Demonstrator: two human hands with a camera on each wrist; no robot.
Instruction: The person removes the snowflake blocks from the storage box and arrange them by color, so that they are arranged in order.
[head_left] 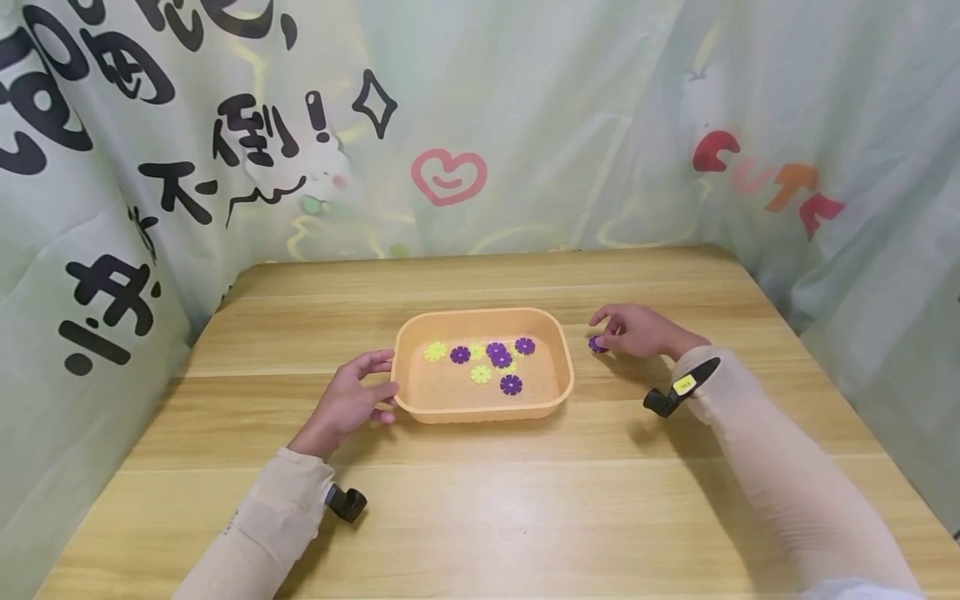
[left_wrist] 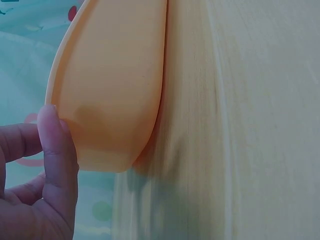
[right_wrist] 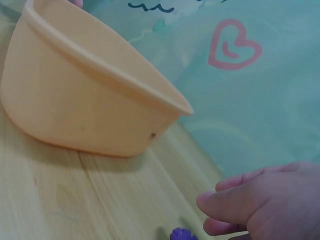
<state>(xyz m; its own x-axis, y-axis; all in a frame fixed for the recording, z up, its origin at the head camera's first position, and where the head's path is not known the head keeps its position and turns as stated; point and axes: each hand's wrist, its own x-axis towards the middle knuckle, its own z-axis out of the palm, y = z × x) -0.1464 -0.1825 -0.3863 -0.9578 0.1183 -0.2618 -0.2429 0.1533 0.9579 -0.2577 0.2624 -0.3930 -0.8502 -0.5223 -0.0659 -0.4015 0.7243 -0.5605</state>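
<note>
An orange, rounded-rectangular plastic tray (head_left: 480,416) meets the left hand (head_left: 349,399), fingers loosely spread. Right of it, the nearer right hand (head_left: 642,330) has parted fingers, a round, notched purple plastic disc (head_left: 596,345) just left of its thumb.

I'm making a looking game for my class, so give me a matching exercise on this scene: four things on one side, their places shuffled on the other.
Things
1. Left hand
2. Right hand
3. Yellow discs
4. Heart

Places
A. On the curtain
B. Inside the orange tray
C. At the tray's rim
D. Close by a lone purple disc, outside the tray

Right pairs: 1-C, 2-D, 3-B, 4-A
</note>
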